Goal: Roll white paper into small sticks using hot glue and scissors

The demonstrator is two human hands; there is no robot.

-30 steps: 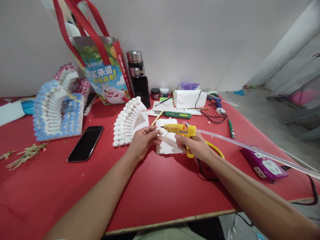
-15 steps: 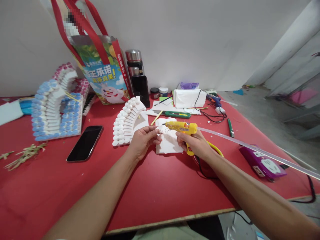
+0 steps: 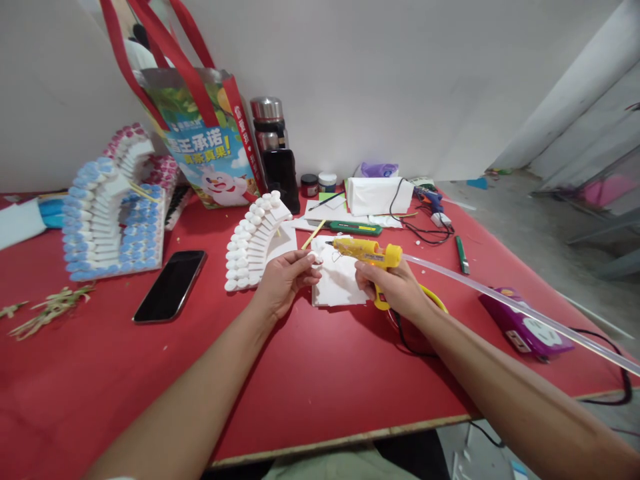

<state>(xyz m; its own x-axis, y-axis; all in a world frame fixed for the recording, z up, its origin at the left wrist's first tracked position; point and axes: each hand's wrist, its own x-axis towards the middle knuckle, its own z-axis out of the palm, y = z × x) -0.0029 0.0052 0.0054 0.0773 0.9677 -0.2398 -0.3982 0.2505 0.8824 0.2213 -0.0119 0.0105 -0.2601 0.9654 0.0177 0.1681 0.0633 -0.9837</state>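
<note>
A person's bare left hand (image 3: 286, 280) pinches a small, rounded white piece (image 3: 315, 258) between thumb and fingers above a red counter (image 3: 310, 387), while the right hand (image 3: 393, 287) grips a yellow plastic glue gun (image 3: 367, 253). The gun lies nearly level, its dark nozzle pointing left, just beside the white piece but apart from it; brown smudges mark the barrel, and a long, translucent glue stick (image 3: 463, 277) trails from the back. The white piece, partly hidden by the fingers, is too small to show detail. Below the hands, a stack of white paper sheets (image 3: 337, 290) rests on the counter. At left stands a white fan-shaped model (image 3: 257, 243) edged with rows of oval white pads; farther left are similar blue-and-white models (image 3: 93, 220). A black smartphone (image 3: 170, 287) lies flat nearby. A printed bag with red handles (image 3: 215, 157) and a steel bottle (image 3: 267, 108) stand against a plain pale wall (image 3: 350, 80). A grey floor (image 3: 525, 220) shows at right, beyond the counter.
</note>
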